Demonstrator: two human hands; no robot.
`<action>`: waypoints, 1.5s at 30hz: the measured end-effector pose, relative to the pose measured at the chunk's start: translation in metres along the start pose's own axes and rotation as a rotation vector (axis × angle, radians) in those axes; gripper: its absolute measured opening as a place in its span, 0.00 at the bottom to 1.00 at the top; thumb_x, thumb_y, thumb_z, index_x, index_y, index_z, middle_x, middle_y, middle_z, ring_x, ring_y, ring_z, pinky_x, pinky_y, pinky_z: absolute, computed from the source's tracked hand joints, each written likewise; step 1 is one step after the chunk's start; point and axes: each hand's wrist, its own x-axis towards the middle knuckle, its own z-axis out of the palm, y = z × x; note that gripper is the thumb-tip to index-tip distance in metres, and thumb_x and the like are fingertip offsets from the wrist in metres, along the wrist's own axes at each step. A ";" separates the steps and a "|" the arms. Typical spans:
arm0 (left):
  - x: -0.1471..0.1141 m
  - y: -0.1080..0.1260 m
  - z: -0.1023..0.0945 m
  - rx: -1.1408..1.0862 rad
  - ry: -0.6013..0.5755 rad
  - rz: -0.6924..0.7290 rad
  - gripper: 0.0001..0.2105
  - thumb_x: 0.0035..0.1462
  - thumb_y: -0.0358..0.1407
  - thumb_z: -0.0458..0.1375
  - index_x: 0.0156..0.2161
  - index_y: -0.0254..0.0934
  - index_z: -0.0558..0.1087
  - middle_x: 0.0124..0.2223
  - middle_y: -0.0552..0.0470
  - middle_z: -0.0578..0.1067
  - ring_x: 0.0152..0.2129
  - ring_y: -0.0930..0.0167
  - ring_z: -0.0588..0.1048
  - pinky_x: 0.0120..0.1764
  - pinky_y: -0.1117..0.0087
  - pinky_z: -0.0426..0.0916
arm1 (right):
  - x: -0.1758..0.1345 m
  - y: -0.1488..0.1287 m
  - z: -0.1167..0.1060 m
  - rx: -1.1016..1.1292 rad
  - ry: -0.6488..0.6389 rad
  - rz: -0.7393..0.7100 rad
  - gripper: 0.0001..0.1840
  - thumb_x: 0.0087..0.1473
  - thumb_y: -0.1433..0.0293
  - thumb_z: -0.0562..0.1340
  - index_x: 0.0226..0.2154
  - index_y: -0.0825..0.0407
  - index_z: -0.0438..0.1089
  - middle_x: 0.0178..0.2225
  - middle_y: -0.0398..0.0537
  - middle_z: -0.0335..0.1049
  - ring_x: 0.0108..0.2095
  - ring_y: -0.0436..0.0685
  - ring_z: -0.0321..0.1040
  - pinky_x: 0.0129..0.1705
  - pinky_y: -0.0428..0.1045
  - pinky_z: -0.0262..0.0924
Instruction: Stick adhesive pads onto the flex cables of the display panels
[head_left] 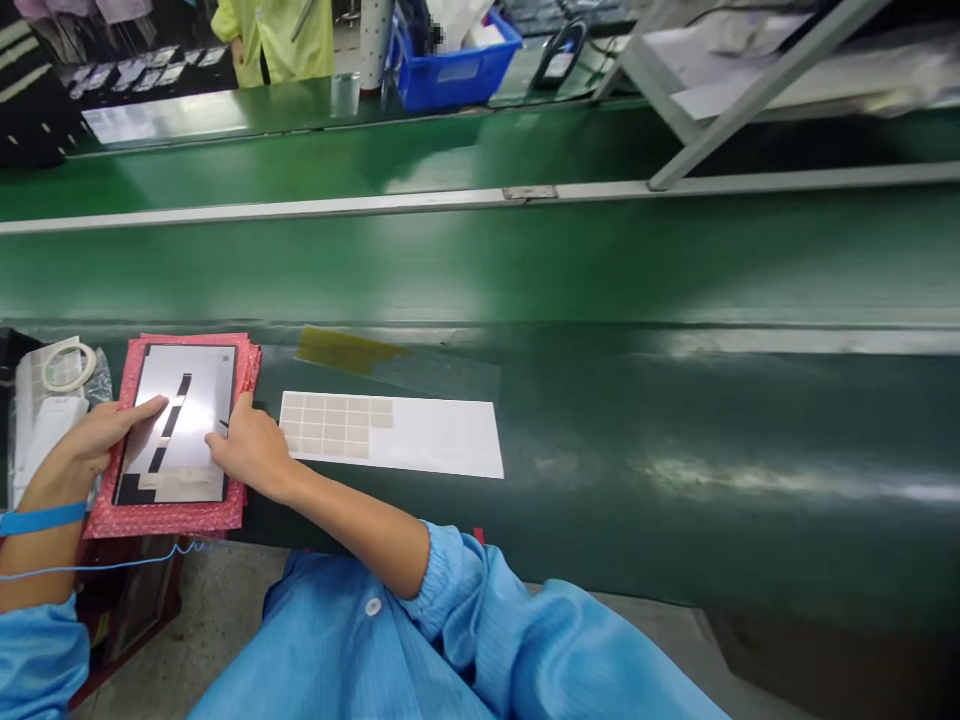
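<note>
A flat, tablet-sized display panel (pixel 199 400), silvery with black strips down its middle, lies on pink bubble-wrap sheets (pixel 165 518) at the left of the bench. My left hand (pixel 101 440) grips its left edge, thumb laid over the surface and the other fingers mostly hidden. Over the right edge, my right hand (pixel 255 447) is closed, its thumb near the panel's face. A small dark tip pokes out between thumb and forefinger; what it belongs to is unclear. Just right of that hand lies a white label sheet (pixel 439 437) with rows of beige stickers on its left half.
A tape roll (pixel 69 367) and white packets sit at far left. Yellowish tape (pixel 349 350) is stuck to the bench. Beyond the green belt (pixel 480 265) and metal rail stand a blue bin (pixel 457 78), a slanted metal frame (pixel 765 95) and a person in yellow (pixel 281 40). A blue cord trails from my left wristband.
</note>
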 end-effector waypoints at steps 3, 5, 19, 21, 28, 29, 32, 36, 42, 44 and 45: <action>-0.001 0.002 -0.006 -0.041 -0.125 -0.002 0.14 0.58 0.39 0.73 0.42 0.30 0.80 0.34 0.47 0.84 0.27 0.64 0.81 0.30 0.68 0.79 | 0.001 0.002 -0.002 0.016 -0.010 -0.012 0.28 0.61 0.58 0.63 0.55 0.59 0.60 0.48 0.70 0.78 0.47 0.79 0.78 0.47 0.67 0.73; -0.001 0.001 -0.008 -0.077 -0.196 0.001 0.23 0.44 0.40 0.80 0.43 0.31 0.81 0.37 0.44 0.85 0.29 0.61 0.82 0.32 0.64 0.81 | 0.001 0.003 -0.003 0.029 -0.014 -0.012 0.27 0.61 0.59 0.63 0.55 0.59 0.61 0.48 0.70 0.78 0.48 0.79 0.78 0.47 0.66 0.73; -0.007 0.002 0.002 -0.348 -0.022 0.142 0.25 0.30 0.35 0.81 0.38 0.41 0.81 0.36 0.56 0.85 0.26 0.67 0.82 0.28 0.68 0.83 | -0.020 0.027 -0.066 0.221 -0.069 -0.041 0.26 0.59 0.62 0.67 0.57 0.51 0.65 0.42 0.51 0.79 0.41 0.64 0.77 0.40 0.52 0.66; -0.006 0.009 0.002 -0.406 0.042 0.208 0.27 0.29 0.33 0.80 0.40 0.40 0.81 0.37 0.56 0.85 0.28 0.65 0.82 0.30 0.67 0.84 | -0.025 0.040 -0.085 0.266 -0.051 -0.024 0.24 0.59 0.63 0.66 0.56 0.52 0.67 0.38 0.47 0.78 0.37 0.60 0.75 0.38 0.51 0.64; -0.003 0.028 0.021 -0.486 0.158 0.442 0.31 0.30 0.35 0.79 0.46 0.33 0.81 0.47 0.40 0.84 0.43 0.50 0.84 0.45 0.54 0.85 | -0.039 0.092 -0.149 0.585 0.144 0.094 0.29 0.46 0.53 0.72 0.45 0.53 0.75 0.27 0.42 0.70 0.27 0.55 0.64 0.30 0.50 0.56; -0.008 0.030 0.026 -0.487 0.162 0.474 0.32 0.32 0.36 0.79 0.48 0.33 0.81 0.49 0.40 0.83 0.45 0.50 0.83 0.47 0.55 0.84 | -0.043 0.096 -0.157 0.636 0.175 0.125 0.30 0.43 0.52 0.74 0.45 0.52 0.75 0.26 0.42 0.70 0.26 0.54 0.62 0.28 0.49 0.52; -0.028 0.037 0.041 -0.475 0.155 0.569 0.32 0.36 0.38 0.80 0.50 0.35 0.81 0.53 0.42 0.82 0.49 0.53 0.82 0.51 0.57 0.82 | -0.054 0.099 -0.175 0.726 0.245 0.242 0.31 0.36 0.55 0.77 0.43 0.53 0.76 0.29 0.47 0.74 0.22 0.50 0.56 0.22 0.47 0.42; -0.058 0.050 0.056 -0.412 0.130 0.717 0.28 0.41 0.40 0.80 0.49 0.37 0.81 0.52 0.46 0.83 0.49 0.55 0.82 0.53 0.58 0.81 | -0.061 0.093 -0.187 0.793 0.271 0.360 0.31 0.30 0.62 0.77 0.41 0.54 0.77 0.31 0.53 0.77 0.18 0.45 0.50 0.20 0.46 0.38; -0.087 0.060 0.064 -0.366 0.123 0.768 0.27 0.44 0.42 0.82 0.48 0.38 0.82 0.51 0.47 0.83 0.51 0.56 0.81 0.55 0.57 0.81 | -0.061 0.089 -0.187 0.778 0.303 0.423 0.30 0.25 0.63 0.76 0.37 0.52 0.78 0.32 0.54 0.79 0.15 0.42 0.45 0.18 0.44 0.34; -0.092 0.061 0.066 -0.360 0.110 0.788 0.27 0.42 0.45 0.82 0.47 0.37 0.81 0.51 0.47 0.83 0.52 0.55 0.81 0.56 0.55 0.80 | -0.063 0.089 -0.187 0.767 0.307 0.431 0.30 0.24 0.62 0.78 0.37 0.52 0.79 0.32 0.55 0.78 0.15 0.42 0.46 0.17 0.44 0.35; -0.094 0.061 0.067 -0.358 0.102 0.789 0.28 0.42 0.46 0.83 0.46 0.37 0.81 0.51 0.47 0.83 0.52 0.54 0.81 0.57 0.54 0.80 | -0.064 0.089 -0.187 0.768 0.304 0.431 0.30 0.24 0.62 0.79 0.36 0.51 0.79 0.32 0.55 0.78 0.15 0.42 0.46 0.18 0.44 0.35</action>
